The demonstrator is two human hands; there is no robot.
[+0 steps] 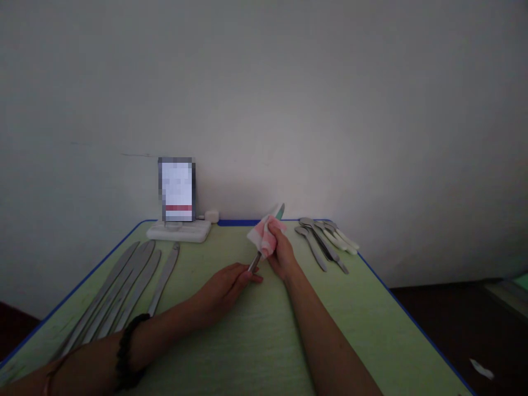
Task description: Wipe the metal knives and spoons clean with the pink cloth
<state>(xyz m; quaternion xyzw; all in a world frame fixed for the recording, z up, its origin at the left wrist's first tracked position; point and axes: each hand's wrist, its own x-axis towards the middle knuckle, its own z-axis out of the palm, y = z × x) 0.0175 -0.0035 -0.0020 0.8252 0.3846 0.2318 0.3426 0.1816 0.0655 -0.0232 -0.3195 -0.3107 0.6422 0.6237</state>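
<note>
My left hand [233, 283] grips the handle of a table knife [254, 263], which slants up and away over the table. Wrapped around its blade is a pink and white cloth [264, 234], pinched in my right hand [282, 250]. Only the blade's tip shows beyond the cloth; the middle is hidden. To the left lie several more table knives [132, 283] side by side, partly covered by my left forearm. Right of my hands is a group of spoons [311, 247], with white-handled cutlery [340, 239] beside it.
A phone [178, 190] with a blurred screen stands on a white stand [179, 231] at the back left, near a white plug [212, 216]. The green table [256, 352] has a blue edge and meets a plain wall [289, 110]. A white scrap [482, 369] lies on the floor at right.
</note>
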